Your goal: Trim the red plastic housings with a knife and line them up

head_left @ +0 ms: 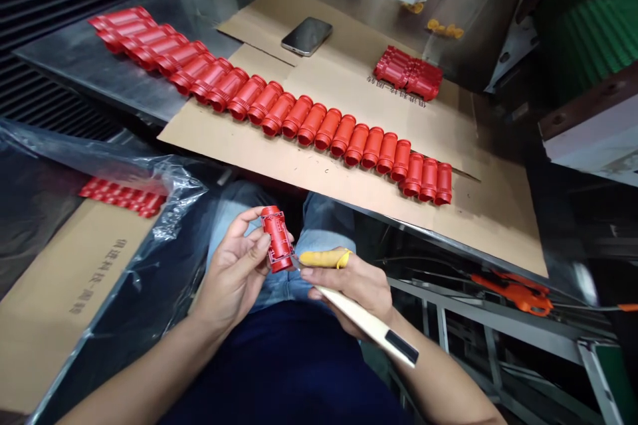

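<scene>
My left hand (239,269) is closed round a red plastic tubular part (276,236), its open-framed side facing up, above my lap. My right hand (351,282) grips a knife (366,319) with a long cream handle and a black patch near its end. A yellow finger cot (323,258) covers the right index finger. The knife's small metal tip meets the lower right edge of the red part; the exact contact is hard to see. Beyond both hands, a long row of similar red parts (312,123) stretches diagonally across the cardboard and the metal table.
Cardboard (239,153) covers much of the metal table (54,53). On it lie a phone (306,36) and a cluster of red parts (407,72). At lower left, a plastic-lined box (74,279) holds cardboard and red parts. An orange tool (518,292) hangs below right.
</scene>
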Action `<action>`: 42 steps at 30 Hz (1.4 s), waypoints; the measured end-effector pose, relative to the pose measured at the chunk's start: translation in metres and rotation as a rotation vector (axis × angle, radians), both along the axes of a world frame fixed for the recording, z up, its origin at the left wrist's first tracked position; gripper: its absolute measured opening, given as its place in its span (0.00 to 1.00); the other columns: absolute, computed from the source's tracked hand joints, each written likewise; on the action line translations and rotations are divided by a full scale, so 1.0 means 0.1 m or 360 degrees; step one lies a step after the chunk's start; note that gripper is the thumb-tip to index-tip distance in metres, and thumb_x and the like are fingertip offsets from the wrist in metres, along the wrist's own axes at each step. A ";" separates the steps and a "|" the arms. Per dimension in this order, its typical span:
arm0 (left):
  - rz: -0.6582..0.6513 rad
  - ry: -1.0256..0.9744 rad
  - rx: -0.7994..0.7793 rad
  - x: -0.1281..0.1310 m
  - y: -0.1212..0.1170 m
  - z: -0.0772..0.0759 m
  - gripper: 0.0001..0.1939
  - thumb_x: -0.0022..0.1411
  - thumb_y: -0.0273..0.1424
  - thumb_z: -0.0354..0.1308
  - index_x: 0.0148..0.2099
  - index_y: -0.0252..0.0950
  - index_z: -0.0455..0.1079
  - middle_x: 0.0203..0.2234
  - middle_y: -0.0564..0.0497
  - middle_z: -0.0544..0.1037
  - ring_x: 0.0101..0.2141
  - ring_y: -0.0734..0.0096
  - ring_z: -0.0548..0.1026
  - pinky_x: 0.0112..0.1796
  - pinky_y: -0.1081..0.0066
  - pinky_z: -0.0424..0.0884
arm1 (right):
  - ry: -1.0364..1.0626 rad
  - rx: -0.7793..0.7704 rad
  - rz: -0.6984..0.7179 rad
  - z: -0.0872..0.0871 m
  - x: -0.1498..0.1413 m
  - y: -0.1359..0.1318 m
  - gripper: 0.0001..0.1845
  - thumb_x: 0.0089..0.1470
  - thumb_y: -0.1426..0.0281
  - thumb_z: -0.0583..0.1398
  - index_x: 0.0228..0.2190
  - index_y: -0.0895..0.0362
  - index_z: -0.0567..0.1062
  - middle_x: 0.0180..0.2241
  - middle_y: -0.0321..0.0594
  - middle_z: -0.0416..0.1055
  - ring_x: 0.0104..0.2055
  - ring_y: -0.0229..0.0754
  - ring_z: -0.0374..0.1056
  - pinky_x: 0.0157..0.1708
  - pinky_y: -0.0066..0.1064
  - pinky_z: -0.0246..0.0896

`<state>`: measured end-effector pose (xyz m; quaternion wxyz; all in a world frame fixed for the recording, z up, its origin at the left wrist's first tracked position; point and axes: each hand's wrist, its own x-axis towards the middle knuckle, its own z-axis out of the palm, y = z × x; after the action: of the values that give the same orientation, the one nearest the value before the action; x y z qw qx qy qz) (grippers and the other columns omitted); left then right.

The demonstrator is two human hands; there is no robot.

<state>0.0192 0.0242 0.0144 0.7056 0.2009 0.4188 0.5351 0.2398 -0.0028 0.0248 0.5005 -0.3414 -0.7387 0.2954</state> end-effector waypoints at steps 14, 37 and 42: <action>0.0020 -0.0012 -0.0077 0.01 0.02 0.00 0.30 0.62 0.33 0.83 0.63 0.40 0.78 0.41 0.43 0.89 0.43 0.54 0.89 0.37 0.70 0.84 | 0.0075 0.0037 0.0111 -0.09 -0.05 0.05 0.19 0.74 0.74 0.67 0.63 0.55 0.83 0.55 0.50 0.87 0.51 0.48 0.87 0.52 0.38 0.88; -0.0004 -0.0023 -0.0081 0.01 0.01 -0.01 0.27 0.64 0.33 0.81 0.62 0.39 0.79 0.38 0.44 0.88 0.36 0.62 0.87 0.38 0.70 0.85 | 0.0077 -0.0016 0.0076 0.01 -0.01 0.02 0.17 0.73 0.76 0.68 0.60 0.57 0.84 0.53 0.49 0.88 0.52 0.47 0.87 0.52 0.36 0.88; -0.0017 -0.0008 -0.0075 0.03 0.01 0.00 0.27 0.64 0.34 0.81 0.62 0.40 0.79 0.38 0.45 0.88 0.34 0.62 0.87 0.36 0.71 0.84 | 0.0046 -0.0024 0.0076 0.01 -0.01 0.04 0.15 0.74 0.73 0.68 0.59 0.54 0.84 0.51 0.47 0.88 0.49 0.46 0.88 0.50 0.35 0.88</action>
<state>0.0217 0.0257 0.0141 0.7141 0.1852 0.4283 0.5218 0.2388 0.0007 0.0263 0.5013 -0.3231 -0.7372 0.3177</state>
